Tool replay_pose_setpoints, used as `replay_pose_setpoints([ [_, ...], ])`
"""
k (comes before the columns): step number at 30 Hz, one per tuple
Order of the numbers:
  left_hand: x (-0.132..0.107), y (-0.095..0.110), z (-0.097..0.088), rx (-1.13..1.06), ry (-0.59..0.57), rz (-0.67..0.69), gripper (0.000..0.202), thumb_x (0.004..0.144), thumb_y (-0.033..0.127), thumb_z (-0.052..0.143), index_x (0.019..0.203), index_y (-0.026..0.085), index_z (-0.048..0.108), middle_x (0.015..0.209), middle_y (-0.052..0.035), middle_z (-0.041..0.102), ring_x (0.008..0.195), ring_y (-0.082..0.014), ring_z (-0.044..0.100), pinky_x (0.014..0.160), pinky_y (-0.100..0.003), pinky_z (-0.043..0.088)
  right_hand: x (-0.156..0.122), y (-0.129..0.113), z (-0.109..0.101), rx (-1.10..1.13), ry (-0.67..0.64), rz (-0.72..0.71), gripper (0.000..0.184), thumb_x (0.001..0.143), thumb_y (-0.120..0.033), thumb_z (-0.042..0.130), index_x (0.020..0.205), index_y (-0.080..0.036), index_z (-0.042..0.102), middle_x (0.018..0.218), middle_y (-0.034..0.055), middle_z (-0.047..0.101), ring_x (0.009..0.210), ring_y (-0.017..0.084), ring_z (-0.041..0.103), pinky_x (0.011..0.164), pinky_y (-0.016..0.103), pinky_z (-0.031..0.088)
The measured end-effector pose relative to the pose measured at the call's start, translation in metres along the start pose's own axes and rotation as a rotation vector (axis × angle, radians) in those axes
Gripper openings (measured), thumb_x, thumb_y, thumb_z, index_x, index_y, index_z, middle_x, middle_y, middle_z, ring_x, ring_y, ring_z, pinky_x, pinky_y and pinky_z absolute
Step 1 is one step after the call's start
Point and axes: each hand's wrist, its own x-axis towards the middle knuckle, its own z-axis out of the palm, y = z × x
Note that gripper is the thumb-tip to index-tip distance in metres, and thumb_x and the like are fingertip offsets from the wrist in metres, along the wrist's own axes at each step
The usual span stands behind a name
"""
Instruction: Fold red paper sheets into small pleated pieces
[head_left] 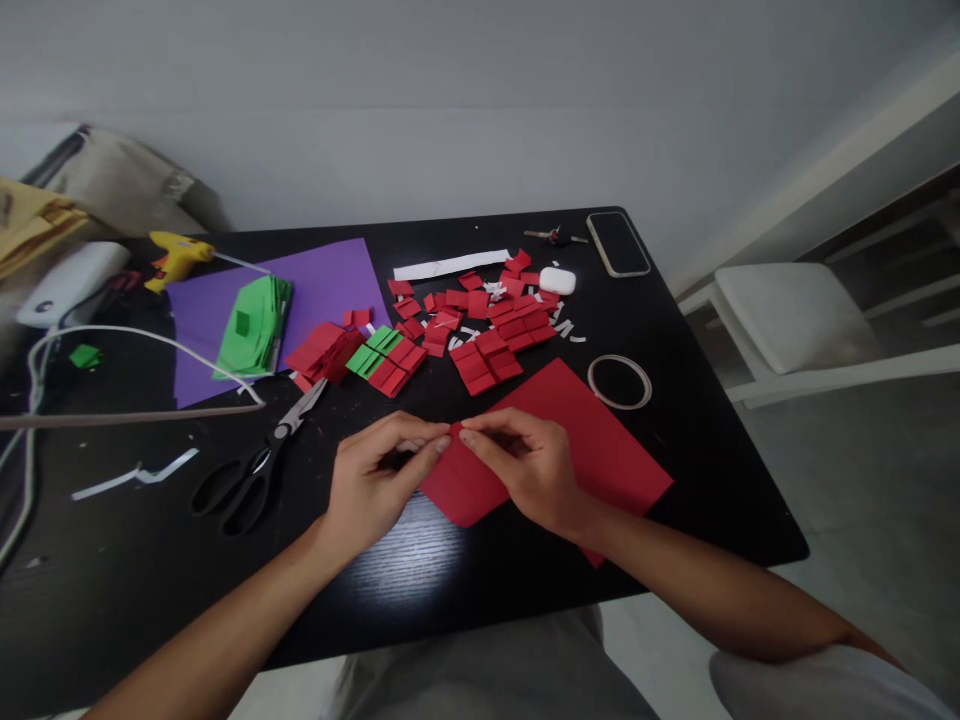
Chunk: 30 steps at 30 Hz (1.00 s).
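Note:
Between my left hand [382,470] and my right hand [529,465] is a piece of red paper [466,490], pinched by thumb and fingertips at its far edge. Fingers of both hands nearly meet there and hide part of that edge. A larger red paper sheet [607,450] lies flat under and beside my right hand. To the left of my left hand, black-handled scissors [281,432] rest with blades slightly apart. Beyond the hands sit folded red paper squares [486,362] and a green-and-red folded piece [386,360].
Green paper pieces [251,325] lie on a purple sheet [337,275] near a yellow glue gun [180,258]. Red and white scraps surround a white earbud case [557,281]. A tape ring [619,382], phone [618,244] and keys [555,236] are at right. A white cable [150,335] loops at left.

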Motion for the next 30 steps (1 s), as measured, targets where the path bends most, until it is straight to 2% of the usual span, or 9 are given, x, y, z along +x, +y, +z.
replay_pose_setpoints([
  [5,0.0017,0.0041,0.0006,-0.031,-0.015,-0.091,0.009,0.089,0.019,0.078,0.098,0.019,0.079,0.081,-0.0006,0.078,0.069,-0.0111,0.070,0.065,-0.020,0.056,-0.0006,0.0019,-0.0024,-0.025,-0.019,0.014,0.006,0.089,-0.029,0.080,0.093,-0.025,0.082,0.088,0.0024,0.084,0.080,0.019,0.081,0.074,0.030,0.067],
  [9,0.0058,0.0060,-0.0007,-0.075,-0.104,-0.186,0.012,0.092,0.026,0.075,0.100,0.017,0.077,0.072,0.0000,0.075,0.060,-0.0114,0.066,0.059,-0.021,0.055,-0.0007,0.0051,-0.0042,-0.057,-0.066,-0.008,0.006,0.090,-0.028,0.079,0.095,-0.025,0.082,0.089,0.0021,0.084,0.080,0.019,0.081,0.075,0.029,0.066],
  [12,0.0073,0.0052,-0.0027,-0.032,-0.160,-0.170,0.014,0.094,0.029,0.072,0.089,0.017,0.076,0.069,-0.0002,0.072,0.058,-0.0107,0.063,0.057,-0.020,0.052,-0.0010,0.0074,-0.0049,-0.068,-0.098,-0.015,0.007,0.091,-0.028,0.079,0.097,-0.025,0.082,0.089,0.0015,0.084,0.081,0.019,0.081,0.076,0.028,0.066],
  [14,0.0073,0.0046,-0.0036,-0.015,-0.172,-0.152,0.015,0.095,0.029,0.071,0.088,0.017,0.075,0.069,0.0000,0.071,0.058,-0.0105,0.062,0.057,-0.020,0.051,-0.0012,0.0084,-0.0048,-0.070,-0.111,-0.014,0.007,0.091,-0.028,0.079,0.097,-0.025,0.082,0.090,0.0014,0.084,0.081,0.018,0.081,0.075,0.028,0.066],
  [22,0.0062,0.0063,-0.0032,-0.042,-0.153,-0.184,0.018,0.097,0.031,0.068,0.088,0.017,0.074,0.067,0.0012,0.067,0.057,-0.0098,0.059,0.055,-0.019,0.048,0.0007,0.0062,-0.0045,-0.035,-0.132,0.051,0.014,0.090,-0.030,0.080,0.102,-0.024,0.080,0.092,0.0022,0.084,0.085,0.019,0.081,0.075,0.027,0.065],
  [30,0.0071,0.0090,-0.0033,-0.083,-0.116,-0.215,0.018,0.095,0.032,0.069,0.086,0.017,0.073,0.063,0.0024,0.064,0.055,-0.0099,0.055,0.051,-0.020,0.044,0.0012,0.0057,-0.0067,-0.070,-0.163,0.058,0.009,0.092,-0.031,0.077,0.096,-0.024,0.081,0.086,0.0007,0.083,0.081,0.018,0.080,0.072,0.027,0.064],
])
